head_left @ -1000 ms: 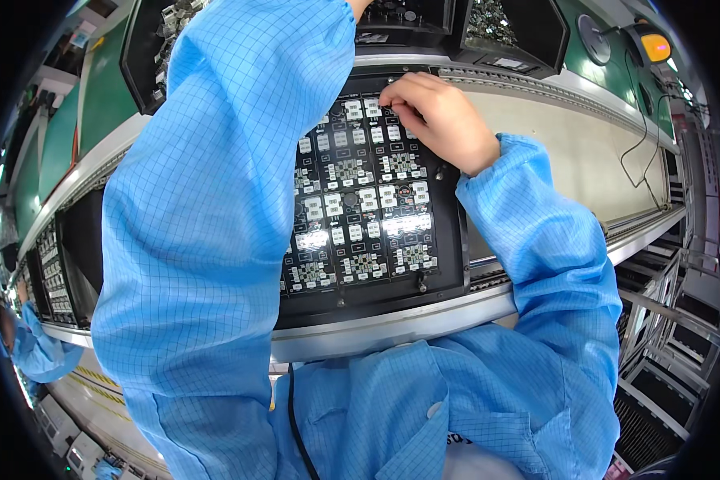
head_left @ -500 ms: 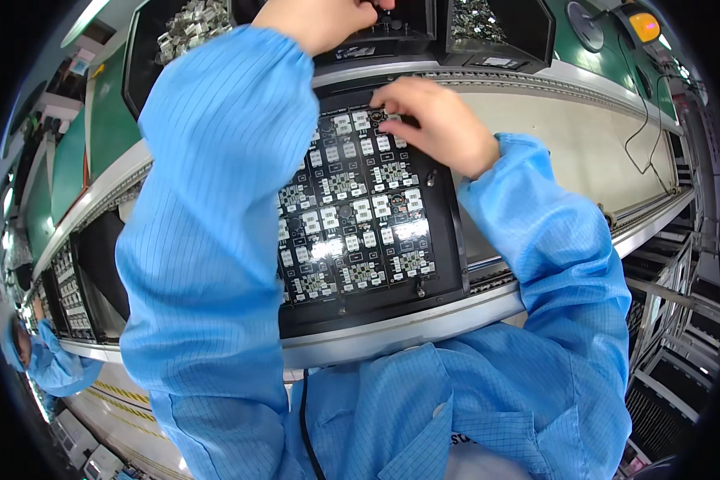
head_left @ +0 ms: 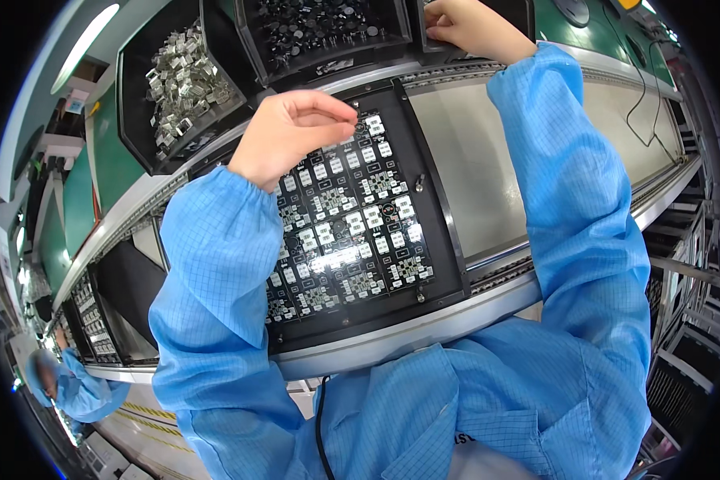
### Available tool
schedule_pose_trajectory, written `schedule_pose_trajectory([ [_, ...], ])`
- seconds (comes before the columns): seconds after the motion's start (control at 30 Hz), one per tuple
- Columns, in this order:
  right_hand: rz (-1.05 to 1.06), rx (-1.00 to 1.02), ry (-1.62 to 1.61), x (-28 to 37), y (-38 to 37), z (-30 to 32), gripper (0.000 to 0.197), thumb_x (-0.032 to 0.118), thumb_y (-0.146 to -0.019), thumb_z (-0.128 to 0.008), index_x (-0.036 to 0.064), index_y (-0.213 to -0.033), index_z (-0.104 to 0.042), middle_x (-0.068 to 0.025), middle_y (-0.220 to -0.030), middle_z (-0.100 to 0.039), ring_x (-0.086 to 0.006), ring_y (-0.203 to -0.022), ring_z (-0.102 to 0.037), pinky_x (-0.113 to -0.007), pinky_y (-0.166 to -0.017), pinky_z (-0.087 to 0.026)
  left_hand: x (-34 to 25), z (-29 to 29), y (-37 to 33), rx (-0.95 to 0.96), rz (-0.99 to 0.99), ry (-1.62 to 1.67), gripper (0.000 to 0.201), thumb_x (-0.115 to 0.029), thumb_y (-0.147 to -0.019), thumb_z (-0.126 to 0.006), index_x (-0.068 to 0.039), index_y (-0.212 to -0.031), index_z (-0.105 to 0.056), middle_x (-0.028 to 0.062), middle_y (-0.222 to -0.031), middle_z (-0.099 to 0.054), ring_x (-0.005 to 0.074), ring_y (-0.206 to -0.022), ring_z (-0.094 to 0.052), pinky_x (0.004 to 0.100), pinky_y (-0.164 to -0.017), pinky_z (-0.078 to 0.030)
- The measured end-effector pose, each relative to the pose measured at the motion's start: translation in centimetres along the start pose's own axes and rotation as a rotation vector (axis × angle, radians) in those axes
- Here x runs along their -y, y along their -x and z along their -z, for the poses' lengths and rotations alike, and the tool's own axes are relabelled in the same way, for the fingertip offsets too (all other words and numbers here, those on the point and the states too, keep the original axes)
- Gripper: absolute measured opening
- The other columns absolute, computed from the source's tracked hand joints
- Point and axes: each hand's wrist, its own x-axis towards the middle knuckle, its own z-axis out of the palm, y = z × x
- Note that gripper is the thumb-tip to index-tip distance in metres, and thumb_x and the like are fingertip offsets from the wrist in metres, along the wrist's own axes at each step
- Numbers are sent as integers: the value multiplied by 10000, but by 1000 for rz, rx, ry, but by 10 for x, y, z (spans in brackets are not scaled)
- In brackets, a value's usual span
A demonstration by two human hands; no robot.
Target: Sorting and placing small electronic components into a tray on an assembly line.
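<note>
A black carrier frame [head_left: 448, 264] holds a panel of circuit boards [head_left: 352, 240] dotted with white and black components. Over the panel's far edge, my left hand [head_left: 296, 132] is closed in a pinch, thumb and forefinger together; whatever is between the fingertips is too small to make out. Farther right, my right hand [head_left: 472, 28] reaches into the right-hand black bin [head_left: 520, 14] with its fingers curled. That hand covers most of the bin's inside, and anything it grips is hidden.
Another black bin [head_left: 128, 104] with silver metal parts [head_left: 188, 84] stands far left. Beside it is a bin [head_left: 248, 48] of small dark round parts [head_left: 312, 28]. Conveyor rails [head_left: 408, 328] run along the carrier. A co-worker [head_left: 76, 388] is at the far left.
My left hand has come back from the middle bin to the panel's far edge. My right hand has left the panel and moved up and right into the right-hand bin.
</note>
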Motion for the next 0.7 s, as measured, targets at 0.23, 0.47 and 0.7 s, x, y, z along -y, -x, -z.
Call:
schedule_pose_trajectory([
  [0.23, -553, -1, 236, 42, -19, 5, 137, 30, -740, -611, -25, -857, -656, -171, -750, -658, -276, -677, -658, -324, -641, -509, 14, -4, -7, -70, -21, -157, 184, 26, -777, -649, 8, -960, -661, 81, -893, -678, 140, -872, -651, 250, -797, -512],
  [0.47, -370, -268, 155, 45, -11, 11, 173, -53, -755, -578, -21, -915, -636, -156, -757, -660, -241, -719, -667, -299, -647, -509, 18, -15, -12, -143, -388, -739, 231, 47, -730, -631, -45, -942, -641, 71, -887, -657, 176, -803, -633, 285, -727, -510],
  [0.7, -408, -335, 20, 52, -2, 10, 186, -77, -776, -586, -26, -952, -623, -129, -773, -665, -184, -742, -664, -268, -648, -503, 20, -11, -16, -58, -669, -1065, 227, 25, -730, -616, -70, -935, -593, 61, -914, -633, 251, -853, -615, 339, -723, -519],
])
